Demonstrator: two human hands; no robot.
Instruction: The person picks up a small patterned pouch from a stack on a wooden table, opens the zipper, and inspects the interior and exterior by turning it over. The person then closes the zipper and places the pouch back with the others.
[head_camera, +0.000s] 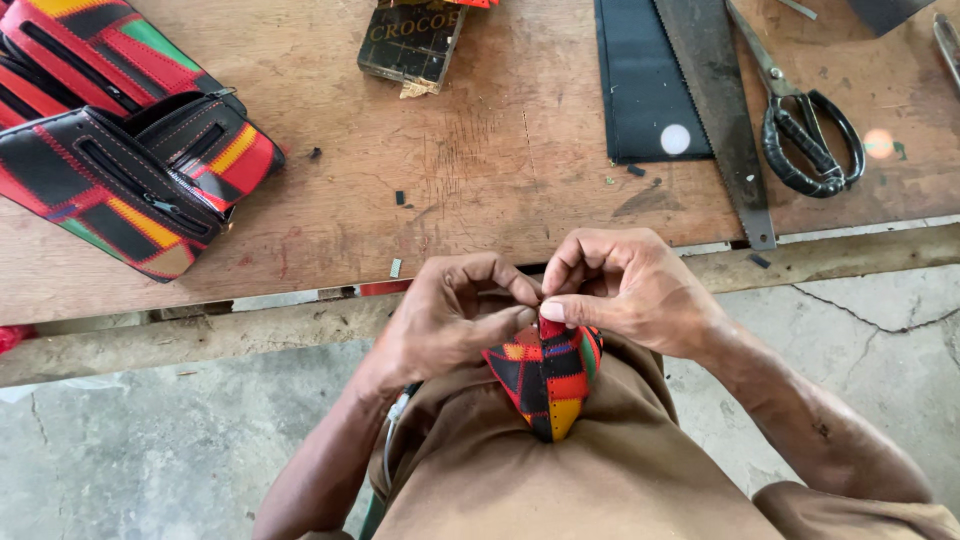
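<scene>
Hands pinching a patchwork piece over the lap.
Left hand (450, 320) and right hand (625, 290) both clamp the small red, black and yellow stitched patchwork piece (547, 375), at 6 o'clock from the black-handled scissors (810, 130) on the wooden tabletop (480, 170).

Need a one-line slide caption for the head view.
Left hand and right hand pinch a folded patchwork piece over the lap, beside a wooden workbench with pouches, scissors.
</scene>
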